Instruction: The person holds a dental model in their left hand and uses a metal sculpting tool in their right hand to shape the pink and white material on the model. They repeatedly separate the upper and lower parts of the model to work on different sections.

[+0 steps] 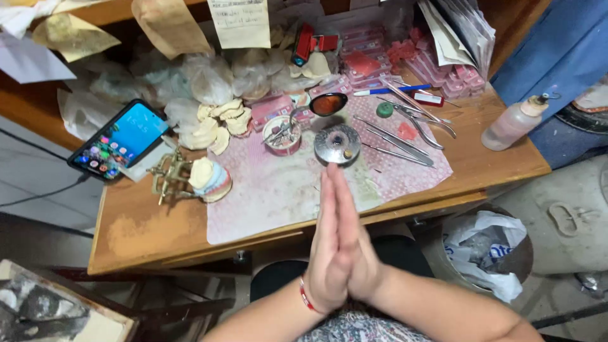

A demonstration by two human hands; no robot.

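Note:
My left hand (326, 244) and my right hand (354, 244) are pressed flat together, palm to palm, fingers straight and pointing away from me over the near edge of the wooden table (145, 228). Neither hand holds anything. A red band circles my left wrist. Just beyond the fingertips stands a round metal burner (337, 144) on a pink patterned mat (266, 196). To the left of the mat a plaster dental cast sits in a brass articulator (190, 178).
A lit smartphone (119, 140) lies at the left. Metal pliers and hand tools (405, 130) lie at the right of the mat, near a squeeze bottle (516, 121). Plaster casts and plastic bags crowd the back. A bin with a plastic bag (487, 250) stands below right.

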